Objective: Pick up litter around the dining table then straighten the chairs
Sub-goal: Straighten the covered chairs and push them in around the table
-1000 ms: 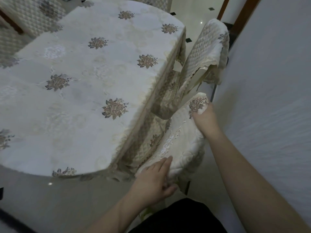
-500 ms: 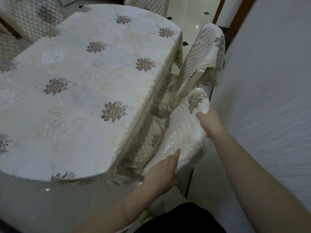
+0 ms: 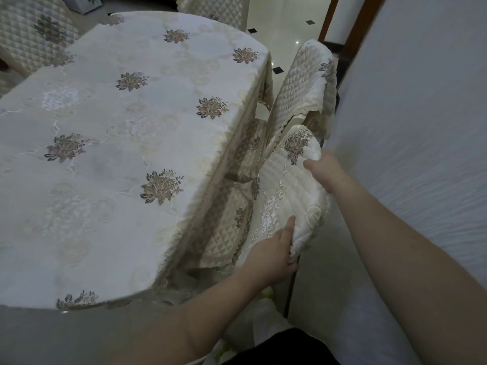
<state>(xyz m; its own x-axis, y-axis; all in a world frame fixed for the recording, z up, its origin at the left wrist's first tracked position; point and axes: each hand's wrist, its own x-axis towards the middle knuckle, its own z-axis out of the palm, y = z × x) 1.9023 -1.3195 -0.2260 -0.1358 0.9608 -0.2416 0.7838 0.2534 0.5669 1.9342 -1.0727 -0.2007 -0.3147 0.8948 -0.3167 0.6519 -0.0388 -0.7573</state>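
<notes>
Though tucked beside table (image 3: pixel 131 154) — chair back (image 3: pixel 287 198) between both hands' grip.

Head camera looks steeply down, close over the table (image 3: pixel 110 154) edge.

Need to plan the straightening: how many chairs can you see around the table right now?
4: near chair held by both hands, one beyond it by the wall, one at the far end, one top left. Others may be out of frame.
</notes>
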